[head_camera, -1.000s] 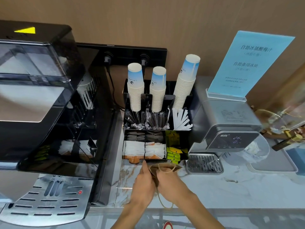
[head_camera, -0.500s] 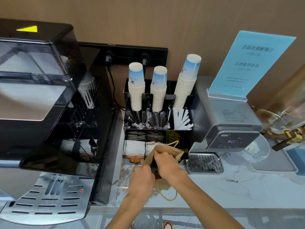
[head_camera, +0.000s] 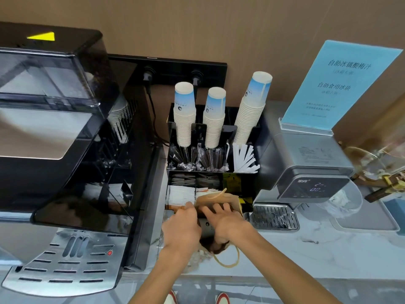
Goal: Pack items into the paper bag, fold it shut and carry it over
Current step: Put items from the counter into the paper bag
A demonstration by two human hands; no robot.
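Your left hand pinches the paper bag at its nine o'clock rim; your right hand lies spread, fingers open, over the mouth, holding nothing I can make out. The bag stands on the tabletop, against the organiser at twelve o'clock. Pull the rim wide, keep the handle at six o'clock outside.

Both hands work at the mouth of the brown paper bag on the marble counter. The left hand grips its near-left edge; the right hand lies with fingers spread inside the opening. Just beyond the grip stands a black organizer with 3 cup stacks; a rope handle loops below the right wrist.
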